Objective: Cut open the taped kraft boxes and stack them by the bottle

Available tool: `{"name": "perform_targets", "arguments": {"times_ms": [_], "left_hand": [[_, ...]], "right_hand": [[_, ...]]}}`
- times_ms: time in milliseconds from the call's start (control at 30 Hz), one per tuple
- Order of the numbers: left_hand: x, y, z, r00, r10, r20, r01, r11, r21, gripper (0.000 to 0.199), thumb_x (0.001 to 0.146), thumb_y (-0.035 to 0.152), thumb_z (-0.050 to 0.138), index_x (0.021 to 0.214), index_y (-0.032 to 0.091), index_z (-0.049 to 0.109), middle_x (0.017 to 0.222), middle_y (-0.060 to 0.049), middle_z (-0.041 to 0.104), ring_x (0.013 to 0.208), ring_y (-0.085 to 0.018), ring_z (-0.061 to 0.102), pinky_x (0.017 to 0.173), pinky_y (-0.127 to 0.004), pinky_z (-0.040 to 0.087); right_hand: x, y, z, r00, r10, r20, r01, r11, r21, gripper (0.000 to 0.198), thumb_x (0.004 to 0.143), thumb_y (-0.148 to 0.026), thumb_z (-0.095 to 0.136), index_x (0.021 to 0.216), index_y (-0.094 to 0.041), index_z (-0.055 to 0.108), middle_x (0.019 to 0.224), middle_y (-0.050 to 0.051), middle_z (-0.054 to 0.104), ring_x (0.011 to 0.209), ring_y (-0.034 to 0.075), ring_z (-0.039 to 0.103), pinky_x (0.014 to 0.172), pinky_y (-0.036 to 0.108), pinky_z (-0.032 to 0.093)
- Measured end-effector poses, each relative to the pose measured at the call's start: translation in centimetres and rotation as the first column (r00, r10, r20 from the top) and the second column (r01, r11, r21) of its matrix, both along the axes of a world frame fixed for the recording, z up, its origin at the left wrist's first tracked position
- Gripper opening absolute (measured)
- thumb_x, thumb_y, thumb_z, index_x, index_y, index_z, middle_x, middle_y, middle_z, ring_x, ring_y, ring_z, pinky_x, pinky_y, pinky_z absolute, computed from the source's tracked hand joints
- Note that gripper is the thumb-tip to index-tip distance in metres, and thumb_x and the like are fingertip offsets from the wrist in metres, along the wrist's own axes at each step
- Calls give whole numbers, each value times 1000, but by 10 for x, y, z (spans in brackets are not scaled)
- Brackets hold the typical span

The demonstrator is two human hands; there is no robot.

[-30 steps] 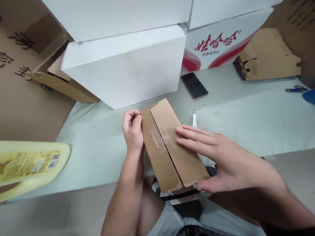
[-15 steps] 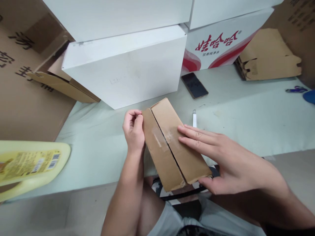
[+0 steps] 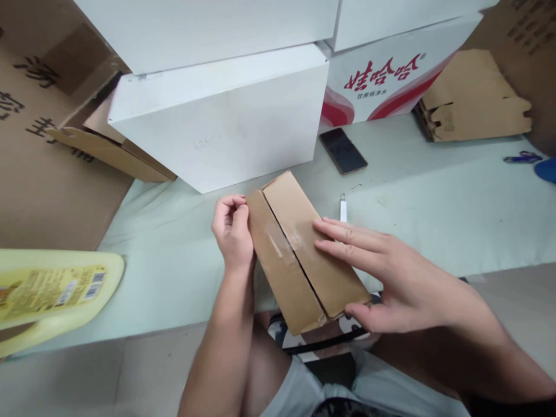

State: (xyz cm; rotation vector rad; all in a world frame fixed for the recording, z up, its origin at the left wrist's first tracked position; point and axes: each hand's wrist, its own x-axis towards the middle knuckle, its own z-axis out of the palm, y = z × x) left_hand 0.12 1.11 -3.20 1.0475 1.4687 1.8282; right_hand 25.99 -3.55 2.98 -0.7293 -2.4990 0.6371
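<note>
A brown cardboard box [image 3: 299, 231], its two top flaps meeting along a narrow gap with clear tape across it, lies slanted over the table's front edge. My left hand [image 3: 234, 229] is closed on its left edge near the far corner, fingers curled and partly hidden. On the right, my right hand [image 3: 382, 266] holds the box with outstretched fingers laid on the top and right edge; its thumb presses at the near right corner. A white utility knife [image 3: 343, 207] lies just beyond my right fingers, partly covered by them.
White boxes [image 3: 226, 121] stand stacked at the back, beside a red-lettered carton [image 3: 391, 81]. A phone [image 3: 343, 150] lies before them. Folded cardboard [image 3: 482, 110] and purple-handled scissors [image 3: 523, 157] sit right; a yellow bottle [image 3: 108, 278] and large carton [image 3: 52, 174] are left.
The cardboard box has shifted slightly left and away from me, with both hands moving along. My right thumb has moved a little up and left at the near corner.
</note>
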Motion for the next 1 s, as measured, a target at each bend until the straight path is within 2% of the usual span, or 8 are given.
{"name": "perform_targets", "arguments": {"times_ms": [167, 333, 633, 1000], "left_hand": [[-2, 1, 1, 996, 77, -44, -77, 997, -12, 7, 74, 19, 60, 81, 21, 61, 88, -2, 64, 85, -17, 59, 78, -29, 46], [-3, 1, 1, 997, 64, -31, -64, 998, -2, 8, 72, 21, 60, 80, 21, 61, 86, -2, 63, 80, -15, 57, 73, -27, 45], [-2, 2, 2, 998, 51, -22, -51, 998, -32, 10, 71, 23, 58, 81, 22, 56, 84, -1, 59, 76, -15, 53, 69, -28, 42], [-1, 3, 4, 997, 44, 71, -41, 998, -37, 14, 64, 25, 60, 77, 22, 57, 82, -1, 60, 73, -15, 51, 65, -27, 39]], "right_hand": [[-2, 3, 0, 997, -76, -23, 77, 997, 13, 60, 88, -28, 70, 143, -10, 58, 160, 23, 49, 148, 29, 52, 118, 43, 49], [-1, 4, 2, 997, -66, -32, 63, 995, -82, 62, 91, -25, 68, 150, -15, 53, 164, 19, 45, 141, 26, 60, 111, 38, 56], [1, 5, 5, 999, -23, -32, 17, 987, -162, 74, 93, -30, 70, 161, -25, 41, 169, 14, 37, 146, 28, 54, 114, 42, 53], [2, 4, 4, 999, -15, -34, 10, 989, -145, 72, 94, -31, 69, 160, -22, 42, 169, 16, 37, 147, 28, 53, 116, 42, 52]]}}
